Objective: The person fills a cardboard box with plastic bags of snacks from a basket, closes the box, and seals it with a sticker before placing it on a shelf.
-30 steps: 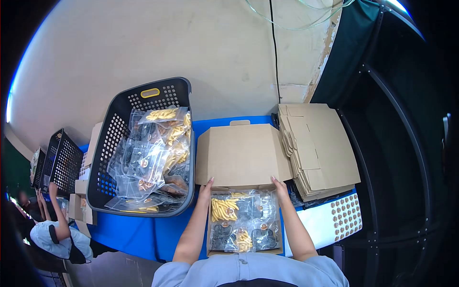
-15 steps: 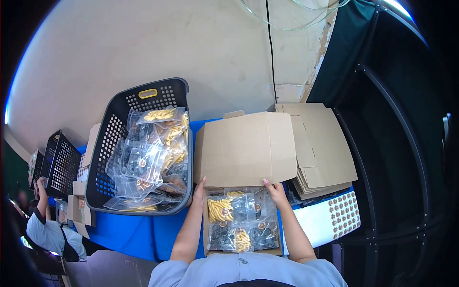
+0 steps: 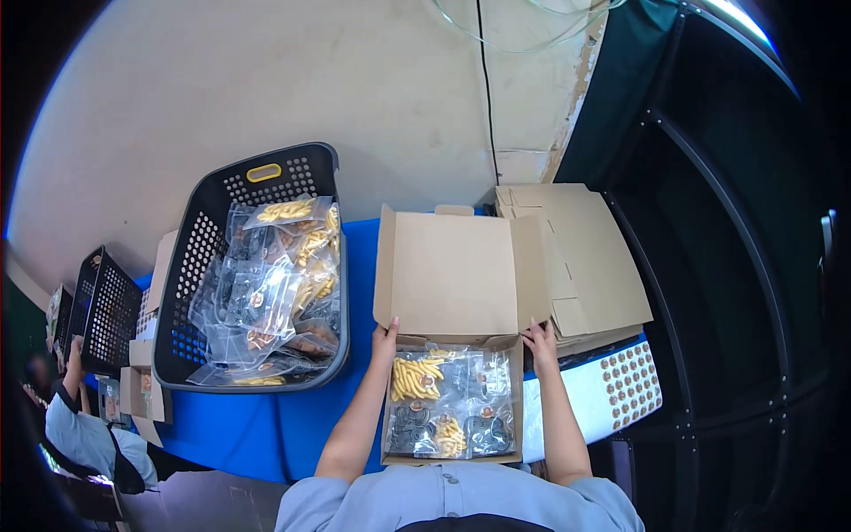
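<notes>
L hand (image 3: 385, 340) + R hand (image 3: 539, 340) at box (image 3: 452, 355) lid corners (lid upright), fingers gripping

— What can't you make out in the open box (image 3: 452, 403)?

— The small dark and yellow pieces inside its clear bags (image 3: 450, 401) are too small to name. Your own collar hides the box's near edge.

— And your hands?

— Your left hand (image 3: 385, 340) and right hand (image 3: 539, 341) sit at the lid's (image 3: 448, 273) hinge corners, but you can't tell whether your fingers pinch the side flaps or only rest on them.

— The basket (image 3: 257, 266)?

— Its lower bags are buried under the top ones. The round stickers on the sheet (image 3: 628, 387) at the bench's right end are too small to read.

— The far left?

— Another person (image 3: 84, 426) is cut off by the picture's dark rim.
</notes>
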`<state>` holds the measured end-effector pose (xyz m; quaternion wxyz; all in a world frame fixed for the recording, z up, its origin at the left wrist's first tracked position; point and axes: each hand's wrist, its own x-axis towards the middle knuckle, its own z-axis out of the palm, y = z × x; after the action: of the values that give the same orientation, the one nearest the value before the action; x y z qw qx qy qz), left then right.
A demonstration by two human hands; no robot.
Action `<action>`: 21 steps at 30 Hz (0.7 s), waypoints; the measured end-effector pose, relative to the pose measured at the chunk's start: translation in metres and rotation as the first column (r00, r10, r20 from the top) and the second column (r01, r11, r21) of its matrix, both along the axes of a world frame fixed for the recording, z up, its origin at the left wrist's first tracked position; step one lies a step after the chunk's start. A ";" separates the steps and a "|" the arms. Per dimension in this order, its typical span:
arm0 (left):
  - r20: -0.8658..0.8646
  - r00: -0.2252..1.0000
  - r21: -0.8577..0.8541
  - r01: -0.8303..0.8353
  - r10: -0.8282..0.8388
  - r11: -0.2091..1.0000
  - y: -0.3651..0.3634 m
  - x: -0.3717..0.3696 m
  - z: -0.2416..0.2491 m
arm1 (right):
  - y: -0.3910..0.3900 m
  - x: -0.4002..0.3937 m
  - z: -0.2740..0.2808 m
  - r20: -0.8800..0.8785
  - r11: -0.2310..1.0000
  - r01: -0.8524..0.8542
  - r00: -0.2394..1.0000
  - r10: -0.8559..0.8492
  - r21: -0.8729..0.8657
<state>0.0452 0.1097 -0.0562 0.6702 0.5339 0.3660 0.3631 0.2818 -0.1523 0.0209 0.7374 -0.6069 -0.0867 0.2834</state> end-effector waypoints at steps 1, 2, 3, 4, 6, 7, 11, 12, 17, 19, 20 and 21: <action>-0.001 1.000 0.000 0.007 -0.007 1.000 -0.002 0.000 0.007 | 0.002 0.005 0.003 -0.001 1.000 0.007 1.000 -0.007 0.000; -0.151 0.987 0.072 0.062 -0.050 0.996 -0.003 -0.003 0.015 | 0.003 0.009 0.007 0.056 0.997 0.021 0.998 -0.017 -0.078; -0.300 0.951 0.136 0.123 -0.077 0.983 -0.004 -0.007 0.019 | 0.003 0.012 0.005 0.113 0.988 0.036 0.993 -0.019 -0.153; -0.302 0.951 0.142 0.122 -0.075 0.982 -0.006 -0.011 0.024 | 0.004 0.013 -0.001 0.174 0.987 0.078 0.983 -0.052 -0.143; -0.358 0.932 0.472 0.129 0.056 0.872 -0.014 -0.019 0.031 | 0.000 0.006 -0.003 0.305 0.967 0.077 0.952 0.000 -0.242; -0.357 0.932 0.474 0.129 0.057 0.871 -0.019 -0.023 0.040 | -0.003 -0.001 0.004 0.425 0.934 0.094 0.903 0.066 -0.345; -0.403 0.909 0.665 0.210 0.107 0.716 -0.039 -0.047 0.058 | -0.017 -0.047 0.030 0.679 0.907 0.154 0.714 0.171 -0.391; -0.413 0.909 0.665 0.255 0.060 0.702 -0.042 -0.055 0.055 | -0.022 -0.054 0.030 0.693 0.908 0.130 0.691 0.205 -0.399; -0.525 0.846 0.470 0.378 -0.092 0.797 -0.063 -0.093 0.043 | -0.058 -0.068 0.022 0.662 0.791 0.073 0.596 0.454 -0.608; -0.537 0.812 0.278 0.425 -0.228 0.861 -0.071 -0.103 0.057 | -0.069 -0.075 0.021 0.625 0.686 0.086 0.506 0.595 -0.722; -0.445 0.866 0.383 0.413 -0.227 0.827 -0.072 -0.104 0.063 | -0.077 -0.072 0.025 0.790 0.911 -0.092 0.469 0.395 -0.401; -0.347 0.908 0.483 0.386 -0.233 0.786 -0.072 -0.106 0.067 | -0.087 -0.043 -0.028 0.596 0.824 -0.296 0.578 0.557 -0.484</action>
<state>-0.0607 0.0376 0.0104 0.4868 0.7981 0.2424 0.2595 0.2393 -0.2390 -0.0070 0.4380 -0.7425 -0.4629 0.2062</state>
